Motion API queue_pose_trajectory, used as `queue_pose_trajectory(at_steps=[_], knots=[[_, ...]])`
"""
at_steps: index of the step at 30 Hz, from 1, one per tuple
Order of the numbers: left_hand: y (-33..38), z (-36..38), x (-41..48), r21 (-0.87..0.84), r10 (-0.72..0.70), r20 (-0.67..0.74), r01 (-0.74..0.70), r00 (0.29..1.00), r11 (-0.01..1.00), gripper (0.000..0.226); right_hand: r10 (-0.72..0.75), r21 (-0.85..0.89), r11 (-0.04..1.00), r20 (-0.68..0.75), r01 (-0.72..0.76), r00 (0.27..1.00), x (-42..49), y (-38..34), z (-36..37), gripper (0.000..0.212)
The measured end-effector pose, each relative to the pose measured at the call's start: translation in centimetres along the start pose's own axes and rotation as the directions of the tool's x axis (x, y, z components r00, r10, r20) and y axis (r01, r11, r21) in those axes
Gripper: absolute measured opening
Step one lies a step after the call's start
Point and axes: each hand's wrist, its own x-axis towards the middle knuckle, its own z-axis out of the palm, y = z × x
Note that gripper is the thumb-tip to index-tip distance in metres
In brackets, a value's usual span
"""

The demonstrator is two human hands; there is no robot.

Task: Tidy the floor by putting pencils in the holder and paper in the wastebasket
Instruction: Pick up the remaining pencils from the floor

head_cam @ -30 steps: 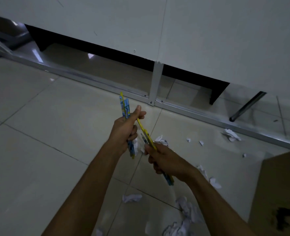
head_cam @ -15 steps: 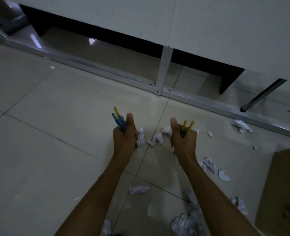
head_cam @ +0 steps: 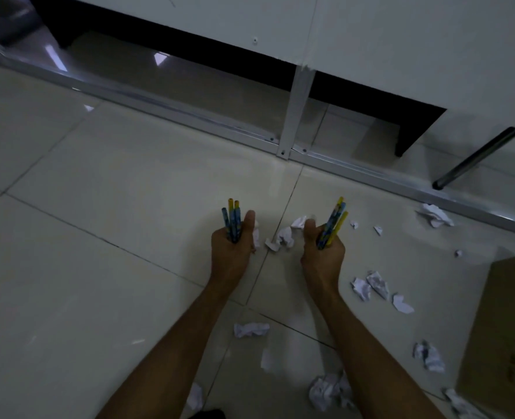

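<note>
My left hand is closed around a bunch of blue and yellow pencils that stick up out of the fist. My right hand grips a second bunch of pencils, tilted a little to the right. Both fists are held side by side above the tiled floor. Crumpled white paper lies scattered below: one ball between the hands, one between the forearms, a pair to the right, a larger wad near the bottom. No holder or wastebasket shows.
A brown cardboard box stands at the right edge. A white partition on a metal floor rail runs across the back, with a white post. A dark metal leg slants at the far right. More paper lies by the rail.
A second ago both hands were together sorting one bundle. They have moved apart, each with its own upright bunch, and the view has tipped down slightly.
</note>
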Motion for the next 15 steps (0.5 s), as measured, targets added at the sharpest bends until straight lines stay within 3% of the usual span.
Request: queue_pose_trajectory(at_steps=[2, 5, 8, 15], knots=[[-0.1, -0.3, -0.1, 0.056, 0.045, -0.059, -0.042, 0.997, 0.998, 0.035, 0.041, 0.002, 0.999, -0.011, -0.041, 0.999, -0.4, 0.8, -0.2, 0.055], [-0.5, -0.8, -0.4, 0.104, 0.013, -0.112, -0.002, 0.994, 0.995, 0.051, 0.100, 0.030, 0.995, -0.038, -0.099, 0.994, -0.2, 1.7, -0.2, 0.070], [-0.8, -1.2, 0.0, 0.120, -0.002, -0.112, 0.015, 0.994, 0.993, 0.052, 0.108, 0.044, 0.993, -0.018, -0.107, 0.994, 0.0, 2.3, -0.2, 0.068], [-1.5, -0.7, 0.9, 0.175, -0.009, -0.114, 0.029, 0.993, 0.984, 0.063, 0.158, -0.111, 0.983, 0.076, -0.149, 0.985, -0.1, 2.2, -0.2, 0.071]])
